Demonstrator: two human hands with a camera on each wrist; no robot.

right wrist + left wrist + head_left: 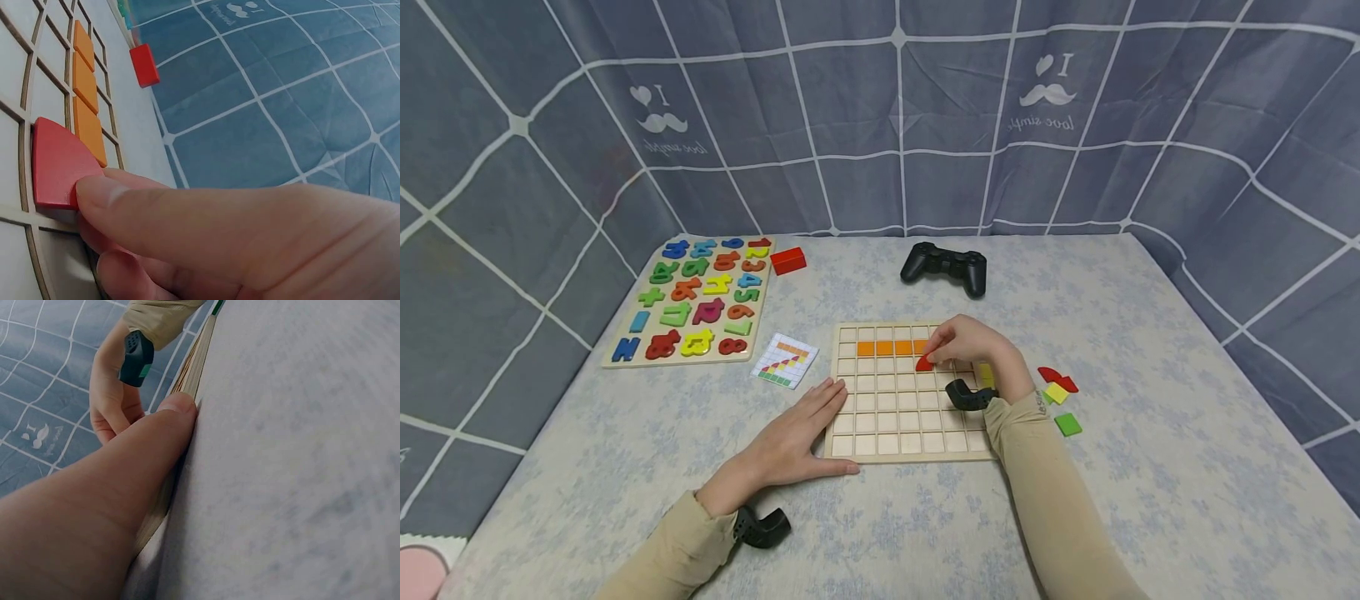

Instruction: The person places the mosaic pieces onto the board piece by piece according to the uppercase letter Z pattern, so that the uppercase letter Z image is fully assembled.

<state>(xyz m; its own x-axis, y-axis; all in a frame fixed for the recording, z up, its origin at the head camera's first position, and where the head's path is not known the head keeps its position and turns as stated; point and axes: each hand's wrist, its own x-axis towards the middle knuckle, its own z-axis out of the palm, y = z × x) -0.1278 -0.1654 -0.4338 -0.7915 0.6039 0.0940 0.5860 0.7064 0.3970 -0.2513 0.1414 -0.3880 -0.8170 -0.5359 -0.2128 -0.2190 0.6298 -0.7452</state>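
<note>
My right hand pinches a red quarter-circle tile between thumb and fingers, over a cell in the row below the orange squares. In the right wrist view, the tile's straight lower edge lies close to a grid divider. Beneath it lies the wooden grid board, mostly bare cells. My left hand rests along the board's left edge, fingers extended onto the side and thumb near the front corner. In the left wrist view, the thumb presses against the board's edge. Yellow tiles show partly behind the right wrist.
A pattern card lies left of the board, beside a number-and-letter puzzle. A red block and a black game controller stand farther back. Right of the board are loose red tiles, a yellow tile and a green tile.
</note>
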